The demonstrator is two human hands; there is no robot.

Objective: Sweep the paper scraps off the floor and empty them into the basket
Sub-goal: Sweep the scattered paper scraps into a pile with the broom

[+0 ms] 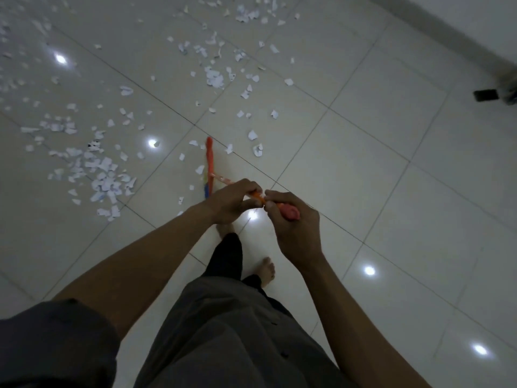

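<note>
Both hands grip an orange broom handle [256, 198]. My left hand [235, 201] is closed lower on the handle, and my right hand [291, 222] is closed around its pink-red top end. The broom head [209, 161], orange with blue and yellow bristles below, rests on the floor just ahead of my hands. White paper scraps lie spread over the tiles: a dense heap [103, 180] to the left of the broom, a cluster [214, 77] farther ahead, and loose bits [257, 149] to the right of the head. No basket is in view.
The floor is glossy pale tile [377, 163] with ceiling-light reflections. My bare feet [265, 271] stand below the hands. A wall base [447, 26] runs along the top right. A small dark object [485, 95] sits by the right edge.
</note>
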